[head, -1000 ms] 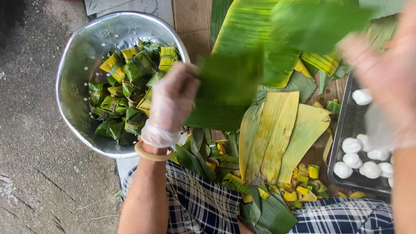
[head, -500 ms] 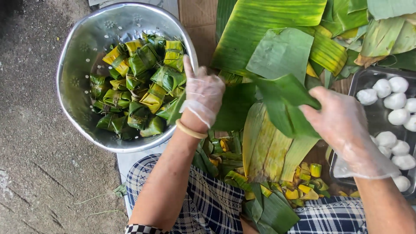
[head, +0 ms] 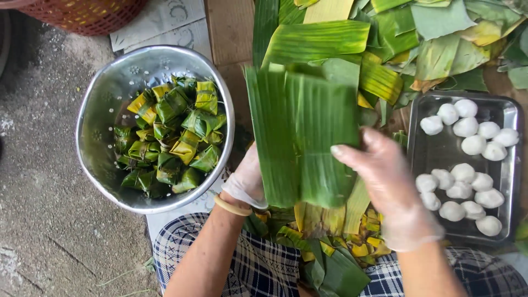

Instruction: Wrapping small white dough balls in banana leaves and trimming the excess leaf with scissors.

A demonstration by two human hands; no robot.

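Here you hold a broad green banana leaf piece (head: 302, 137) up over your lap, in front of the loose leaf pile (head: 396, 49), with both gloved hands. Your left hand (head: 247, 181) sits behind the lower left edge, mostly hidden by the leaf, so you cannot tell exactly how its fingers close, though it clearly bears on the leaf. Your right hand (head: 390, 187) lies on the leaf's lower right edge with fingers spread flat across the face, pressing rather than pinching. The leaf looks light, thin and pliant, folded on itself along the grain; it will likely tear along the ribs if you pull across them, and its glossy face may slide under plastic gloves. Taking it by the lower edge, where the layers double, seems the safest hold. To your left stands a metal colander bowl (head: 99, 110) holding many small folded leaf parcels (head: 176, 137), well apart from the leaf. To your right a metal tray (head: 423, 148) carries white dough balls (head: 467, 159), just beside your right hand; these look soft and easy to dent. Yellowed leaf scraps (head: 341, 247) lie on your checked cloth lap (head: 258, 269) below. A red woven basket (head: 88, 14) shows at the top corner. The held leaf hides part of the pile behind it.
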